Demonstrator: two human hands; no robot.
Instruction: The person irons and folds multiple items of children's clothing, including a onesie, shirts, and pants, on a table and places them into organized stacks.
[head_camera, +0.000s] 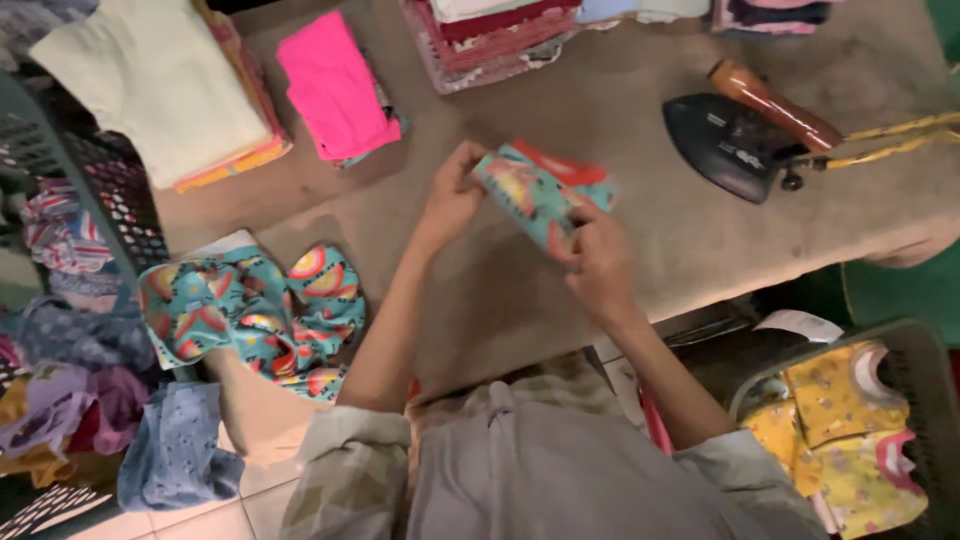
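Centre of frame: both hands hold a small folded teal garment (537, 192) with rainbow print just above the padded table (640, 100). Left hand (452, 195) pinches its left end, fingers closed; right hand (598, 262) grips its lower right edge. Black iron (730, 143) at upper right; matching teal cloth (250, 315) at lower left.

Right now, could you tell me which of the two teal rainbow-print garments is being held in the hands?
The small folded teal garment, gripped by the left hand and right hand; the other teal piece lies spread at the table's left edge.

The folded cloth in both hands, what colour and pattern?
Teal folded cloth with rainbow-like prints; head view.
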